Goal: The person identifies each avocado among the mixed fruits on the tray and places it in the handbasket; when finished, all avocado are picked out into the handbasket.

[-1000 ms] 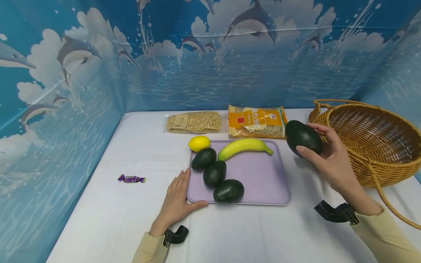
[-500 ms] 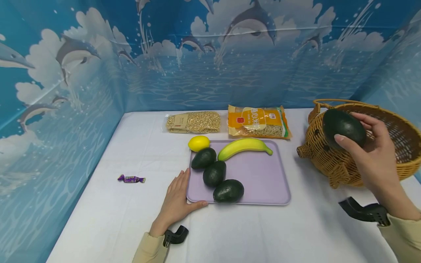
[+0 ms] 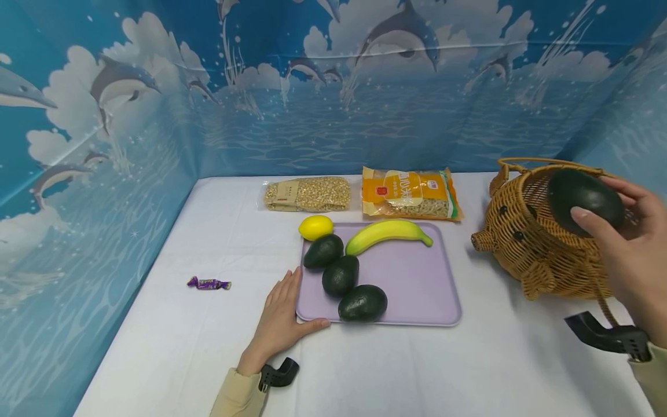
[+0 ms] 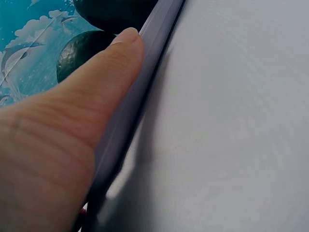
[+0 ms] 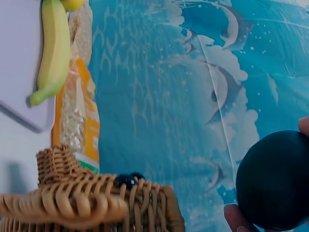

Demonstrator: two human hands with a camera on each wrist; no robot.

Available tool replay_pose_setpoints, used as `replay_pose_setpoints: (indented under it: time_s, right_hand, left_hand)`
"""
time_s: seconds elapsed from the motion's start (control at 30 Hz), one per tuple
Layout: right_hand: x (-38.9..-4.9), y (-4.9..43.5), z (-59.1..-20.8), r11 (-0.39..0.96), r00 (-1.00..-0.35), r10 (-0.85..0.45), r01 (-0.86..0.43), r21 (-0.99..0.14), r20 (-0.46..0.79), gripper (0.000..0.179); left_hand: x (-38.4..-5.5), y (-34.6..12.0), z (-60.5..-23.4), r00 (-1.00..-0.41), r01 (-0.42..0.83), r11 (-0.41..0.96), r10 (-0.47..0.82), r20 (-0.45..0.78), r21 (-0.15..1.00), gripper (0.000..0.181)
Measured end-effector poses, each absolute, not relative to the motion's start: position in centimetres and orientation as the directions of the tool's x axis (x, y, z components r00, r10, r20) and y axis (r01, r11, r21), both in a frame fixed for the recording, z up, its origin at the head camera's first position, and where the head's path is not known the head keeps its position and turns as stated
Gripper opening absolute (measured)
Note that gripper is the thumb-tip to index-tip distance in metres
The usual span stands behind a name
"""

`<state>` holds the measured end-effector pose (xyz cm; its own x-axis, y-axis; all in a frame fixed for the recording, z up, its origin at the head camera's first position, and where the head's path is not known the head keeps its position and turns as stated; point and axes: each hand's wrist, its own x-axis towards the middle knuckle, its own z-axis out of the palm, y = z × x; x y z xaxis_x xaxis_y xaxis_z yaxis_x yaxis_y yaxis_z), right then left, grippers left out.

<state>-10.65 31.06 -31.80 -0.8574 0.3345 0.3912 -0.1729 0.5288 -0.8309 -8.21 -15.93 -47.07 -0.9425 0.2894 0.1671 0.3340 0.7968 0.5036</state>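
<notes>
My right hand (image 3: 638,237) grips a dark green avocado (image 3: 586,201) between thumb and fingers, over the opening of a pig-shaped wicker basket (image 3: 552,260). In the right wrist view the avocado (image 5: 275,181) shows at the lower right, above the level of the basket's woven rim (image 5: 87,205). My left hand (image 3: 281,324) lies with straight fingers at the lower left corner of a lilac tray (image 3: 417,289), its thumb along the near edge. On the tray rest three more avocados (image 3: 362,303) and a yellow-green banana (image 3: 388,234). A lemon (image 3: 315,227) sits at its far left corner.
Behind the tray lie a clear bag of grains (image 3: 307,194) and an orange-and-clear bag of grains (image 3: 409,194). A purple-wrapped candy (image 3: 209,284) lies on the white tablecloth (image 3: 208,347) at left. A blue dolphin-print curtain (image 3: 312,116) stands behind and at both sides.
My right hand has carried the avocado rightward, from beside the basket's front to over its opening. The left hand and the things on the tray have stayed put.
</notes>
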Motion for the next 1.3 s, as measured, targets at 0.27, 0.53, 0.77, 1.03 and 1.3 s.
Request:
replay_pose_setpoints:
  time_s: [0.27, 0.53, 0.77, 1.03, 1.3]
  right_hand:
    - [-11.8, 33.2, -32.6, 0.507, -0.786, 0.437, -0.187, -0.841, 0.438, 0.057]
    - [-15.1, 41.1, -37.8, 0.606, -0.772, 0.403, -0.178, -0.775, 0.492, 0.058]
    - [-15.9, 43.7, -38.4, 0.596, -0.811, 0.459, -0.023, -0.803, 0.363, 0.06]
    - [-15.9, 42.8, -36.9, 0.648, -0.809, 0.473, 0.05, -0.76, 0.35, 0.059]
    - [-16.3, 43.0, -36.3, 0.701, -0.821, 0.484, 0.157, -0.695, 0.303, 0.059]
  left_hand:
    - [-8.2, -16.0, -47.0, -0.95, 0.309, 0.799, 0.282, 0.133, 0.516, 0.116]
    - [-8.1, -16.0, -47.1, -0.952, 0.302, 0.804, 0.281, 0.121, 0.512, 0.116]
    - [-8.3, -16.0, -47.1, -0.951, 0.303, 0.805, 0.285, 0.115, 0.51, 0.116]
    - [-8.3, -16.1, -47.2, -0.949, 0.311, 0.806, 0.288, 0.126, 0.504, 0.115]
    - [-8.3, -16.0, -47.1, -0.952, 0.302, 0.803, 0.283, 0.117, 0.513, 0.115]
